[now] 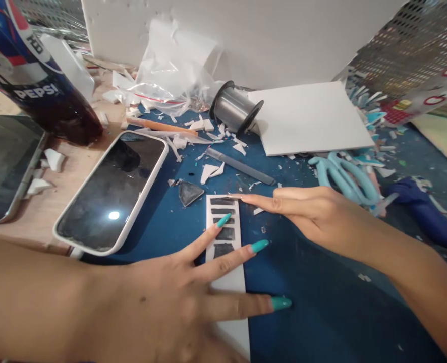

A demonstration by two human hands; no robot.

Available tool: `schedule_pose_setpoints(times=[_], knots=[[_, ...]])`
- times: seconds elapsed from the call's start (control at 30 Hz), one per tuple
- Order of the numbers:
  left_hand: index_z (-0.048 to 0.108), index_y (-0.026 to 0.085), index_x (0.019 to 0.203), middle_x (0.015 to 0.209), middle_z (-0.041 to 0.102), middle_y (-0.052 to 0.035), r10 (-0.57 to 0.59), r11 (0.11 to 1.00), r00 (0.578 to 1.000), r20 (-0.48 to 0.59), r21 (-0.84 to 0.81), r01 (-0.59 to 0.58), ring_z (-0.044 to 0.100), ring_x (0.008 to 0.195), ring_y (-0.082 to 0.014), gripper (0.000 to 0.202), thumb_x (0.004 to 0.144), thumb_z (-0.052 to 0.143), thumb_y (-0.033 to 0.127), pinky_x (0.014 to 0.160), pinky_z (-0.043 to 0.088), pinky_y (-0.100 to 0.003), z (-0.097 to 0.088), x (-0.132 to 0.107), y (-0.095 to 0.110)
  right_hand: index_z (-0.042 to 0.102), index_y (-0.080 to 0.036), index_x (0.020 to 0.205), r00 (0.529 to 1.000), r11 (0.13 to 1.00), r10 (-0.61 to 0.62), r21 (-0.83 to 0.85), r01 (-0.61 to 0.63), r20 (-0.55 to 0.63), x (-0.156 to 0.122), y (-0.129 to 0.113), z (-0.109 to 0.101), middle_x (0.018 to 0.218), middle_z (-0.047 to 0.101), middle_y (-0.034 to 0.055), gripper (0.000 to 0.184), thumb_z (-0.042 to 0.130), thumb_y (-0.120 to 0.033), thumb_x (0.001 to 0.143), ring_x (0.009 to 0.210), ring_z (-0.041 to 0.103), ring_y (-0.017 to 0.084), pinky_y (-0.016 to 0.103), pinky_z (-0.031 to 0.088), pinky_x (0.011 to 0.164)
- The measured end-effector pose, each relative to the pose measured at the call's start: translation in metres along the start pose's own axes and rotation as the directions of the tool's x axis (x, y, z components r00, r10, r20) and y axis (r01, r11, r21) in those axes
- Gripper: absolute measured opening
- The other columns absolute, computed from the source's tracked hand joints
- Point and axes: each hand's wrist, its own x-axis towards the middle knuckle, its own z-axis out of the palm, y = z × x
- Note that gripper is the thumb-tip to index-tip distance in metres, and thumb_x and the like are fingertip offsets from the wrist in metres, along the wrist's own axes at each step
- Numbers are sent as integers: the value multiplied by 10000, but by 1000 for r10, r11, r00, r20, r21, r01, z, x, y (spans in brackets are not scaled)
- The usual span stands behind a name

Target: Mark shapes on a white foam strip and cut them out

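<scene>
A long white strip (229,286) lies on the blue surface, with several dark grey rectangles near its far end. Across it my left hand (185,297) rests flat, fingers spread and teal nails pointing right. From the right, my right hand (310,206) reaches to the strip's far end, index finger extended and the other fingers curled under. A thin dark sliver shows at that fingertip; whether it is a nail or a held piece I cannot make out. Beside the strip's far end lies a dark grey wedge-shaped piece (190,193).
A white-cased phone (113,191), another phone (7,166) and a Pepsi bottle (42,85) stand left. Behind are a grey cutter-like stick (242,167), an orange stick (163,126), a spool (234,108), a plastic bag (170,75) and white board (314,121). Light-blue scissors handles (346,179) lie right.
</scene>
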Motion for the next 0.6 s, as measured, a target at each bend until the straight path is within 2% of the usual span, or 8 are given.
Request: schedule_pose_setpoints(times=[0.03, 0.07, 0.13, 0.2, 0.27, 0.3, 0.43, 0.6], knots=[[452, 507, 1557, 1734, 328, 65, 1, 1000, 999, 39, -7, -1, 203, 1612, -438, 542, 1033, 584, 473, 1188, 373, -759, 0, 0, 1, 610, -355, 1520, 1000, 999, -18, 28, 18, 1, 1, 2, 0, 856, 706, 18, 628, 401, -70, 1001, 710, 677, 159, 249, 539, 646], [452, 520, 1552, 1731, 331, 77, -12, 1000, 1000, 21, -27, 12, 167, 1621, -429, 570, 1009, 622, 486, 1205, 342, -760, 0, -1, 2, 597, -349, 1533, 999, 998, -39, 57, 39, -4, 3, 4, 1, 846, 704, 20, 628, 397, -70, 1007, 709, 677, 160, 249, 537, 645], [517, 562, 1499, 1706, 377, 119, -104, 993, 989, -109, -73, 96, 55, 1642, -386, 577, 955, 691, 483, 1263, 196, -750, 3, -3, 5, 592, -350, 1538, 998, 993, -50, 107, 52, -23, 7, 6, 2, 822, 704, 20, 619, 394, -78, 1018, 714, 684, 159, 247, 548, 667], [584, 561, 1453, 1693, 402, 135, -116, 990, 982, -148, -95, 103, 40, 1655, -349, 572, 909, 730, 463, 1285, 120, -721, 4, -7, 9, 607, -332, 1526, 997, 986, -50, 153, 58, -54, 10, 6, 4, 893, 745, 26, 614, 387, -74, 1013, 766, 709, 153, 250, 574, 743], [607, 526, 1451, 1687, 424, 120, -114, 990, 985, -131, -103, 101, 106, 1658, -341, 606, 868, 752, 448, 1294, 156, -693, 5, -8, 14, 636, -285, 1499, 995, 982, -42, 181, 57, -87, 13, 5, 6, 992, 776, 34, 609, 391, -58, 990, 810, 723, 144, 255, 585, 809], [613, 499, 1458, 1672, 457, 97, -159, 983, 977, -141, -110, 144, 159, 1650, -358, 631, 848, 761, 430, 1290, 200, -689, 4, -7, 16, 648, -262, 1484, 994, 981, -36, 185, 56, -108, 14, 3, 7, 996, 780, 34, 608, 393, -48, 975, 797, 720, 135, 252, 584, 811], [559, 382, 1541, 1606, 553, -44, -424, 905, 878, -221, -118, 408, 316, 1588, -455, 745, 824, 761, 365, 1215, 349, -734, 8, 5, 32, 661, -210, 1460, 987, 986, 9, 164, 17, -161, 16, -1, 11, 850, 750, 17, 587, 403, -42, 961, 668, 648, 112, 224, 551, 700], [474, 284, 1589, 1578, 548, -129, -496, 867, 815, -301, -124, 482, 354, 1564, -472, 797, 836, 730, 329, 1185, 429, -708, 16, 10, 46, 650, -237, 1474, 985, 983, 12, 183, 20, -170, 16, 0, 9, 881, 761, 7, 625, 386, -51, 938, 616, 590, 102, 220, 522, 657]])
